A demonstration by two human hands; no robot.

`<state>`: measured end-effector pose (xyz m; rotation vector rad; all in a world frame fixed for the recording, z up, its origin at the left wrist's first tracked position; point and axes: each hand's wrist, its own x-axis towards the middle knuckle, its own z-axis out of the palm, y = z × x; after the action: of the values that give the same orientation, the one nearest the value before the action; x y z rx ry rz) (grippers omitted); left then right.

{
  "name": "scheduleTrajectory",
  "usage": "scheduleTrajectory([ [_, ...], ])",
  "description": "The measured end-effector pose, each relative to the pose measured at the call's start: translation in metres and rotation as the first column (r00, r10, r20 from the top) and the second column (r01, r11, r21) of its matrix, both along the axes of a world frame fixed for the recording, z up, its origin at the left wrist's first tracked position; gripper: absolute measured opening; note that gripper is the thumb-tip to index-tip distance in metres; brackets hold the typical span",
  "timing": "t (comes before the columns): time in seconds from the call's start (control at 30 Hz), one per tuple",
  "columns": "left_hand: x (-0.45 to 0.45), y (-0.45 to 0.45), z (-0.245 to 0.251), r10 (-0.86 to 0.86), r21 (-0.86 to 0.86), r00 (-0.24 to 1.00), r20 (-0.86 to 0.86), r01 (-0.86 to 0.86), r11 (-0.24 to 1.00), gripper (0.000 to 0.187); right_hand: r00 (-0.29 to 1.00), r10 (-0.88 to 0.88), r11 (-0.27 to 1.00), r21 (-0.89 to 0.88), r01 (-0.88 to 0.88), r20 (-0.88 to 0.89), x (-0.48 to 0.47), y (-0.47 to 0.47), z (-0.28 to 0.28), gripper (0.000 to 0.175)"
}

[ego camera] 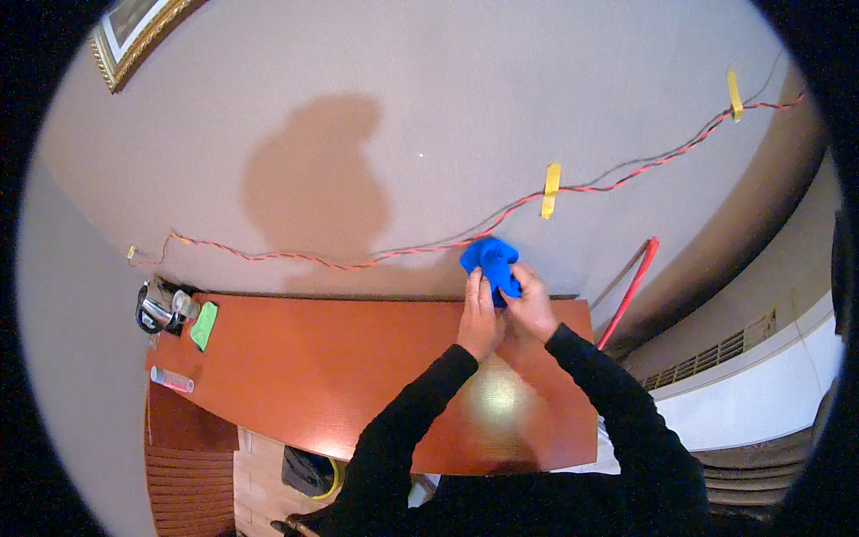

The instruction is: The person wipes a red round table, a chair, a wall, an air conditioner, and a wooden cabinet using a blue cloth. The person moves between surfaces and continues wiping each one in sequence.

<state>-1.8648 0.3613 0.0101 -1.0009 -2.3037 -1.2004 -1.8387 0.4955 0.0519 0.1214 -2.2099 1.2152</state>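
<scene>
A crumpled bright blue cloth [495, 258] is held up in both hands over the far right part of a reddish-brown wooden desk [302, 362]. My left hand [478, 312] grips its lower left side, fingers pointing up toward the wall. From the right, my right hand [534, 302] pinches the cloth's edge, thumb and fingers bent around it. Part of the cloth is hidden behind the fingers. Just above the cloth, a twisted red and black cable [429, 247] runs along the wall; I cannot tell whether they touch.
Yellow tape strips [550, 191] hold the cable to the wall. An electric kettle [158, 303], a glass jar [185, 305], a green cloth [204, 326] and a clear cylinder [172, 379] stand or lie at the desk's left end. A red pole [629, 292] leans right. A lined bin [309, 472] sits below.
</scene>
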Motion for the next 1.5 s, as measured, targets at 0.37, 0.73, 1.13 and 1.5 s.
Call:
scheduleTrajectory([
  [0.37, -0.119, 0.020, 0.251, 0.255, 0.213, 0.755, -0.604, -0.155, 0.965, 0.066, 0.780, -0.102, 0.817, 0.396, 0.419, -0.617, -0.074, 0.000, 0.238, 0.059],
  [0.73, -0.132, 0.011, 0.255, 0.213, 0.167, 0.635, -0.743, -0.133, 0.977, 0.074, 0.693, -0.043, 0.517, 0.577, 0.632, -0.720, -0.069, 0.013, 0.281, 0.038],
  [1.13, -0.108, 0.024, 0.281, 0.220, 0.167, 0.553, -0.803, -0.146, 0.975, 0.028, 0.766, 0.101, 0.462, 0.712, 0.529, -0.635, -0.061, 0.039, 0.272, 0.030],
  [1.5, -0.080, 0.134, 0.433, 0.328, 0.292, 0.359, -0.874, -0.152, 0.944, 0.054, 0.417, -0.167, 0.370, 0.335, 0.866, -0.893, -0.040, 0.130, 0.413, 0.022],
])
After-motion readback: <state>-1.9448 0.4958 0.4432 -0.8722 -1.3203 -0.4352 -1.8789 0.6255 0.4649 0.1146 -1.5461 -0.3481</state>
